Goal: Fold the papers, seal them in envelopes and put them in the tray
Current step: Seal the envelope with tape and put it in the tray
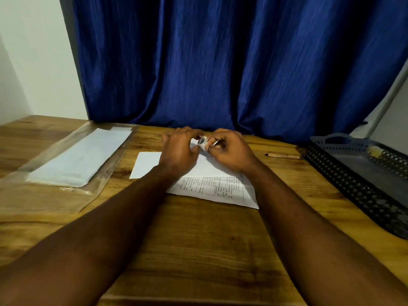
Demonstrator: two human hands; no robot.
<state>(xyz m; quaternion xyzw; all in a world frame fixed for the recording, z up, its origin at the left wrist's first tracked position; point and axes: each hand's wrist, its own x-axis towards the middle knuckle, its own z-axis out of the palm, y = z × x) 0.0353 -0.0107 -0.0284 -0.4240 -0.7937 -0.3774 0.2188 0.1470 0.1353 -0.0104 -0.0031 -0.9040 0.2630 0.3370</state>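
A white envelope (146,165) lies on the wooden table, partly under my forearms. A printed sheet of paper (220,191) with a table on it lies just in front of the envelope. Above the envelope both hands hold a small white object with a dark label (202,142), perhaps a glue stick or tape roll; I cannot tell which. My left hand (180,149) pinches it from the left. From the right, my right hand (230,150) curls its fingers round it. A dark perforated tray (362,195) stands at the right edge.
A clear plastic sleeve holding several white envelopes (81,155) lies at the left of the table. A pen (283,155) lies between the hands and the tray. A blue curtain (220,62) hangs behind the table.
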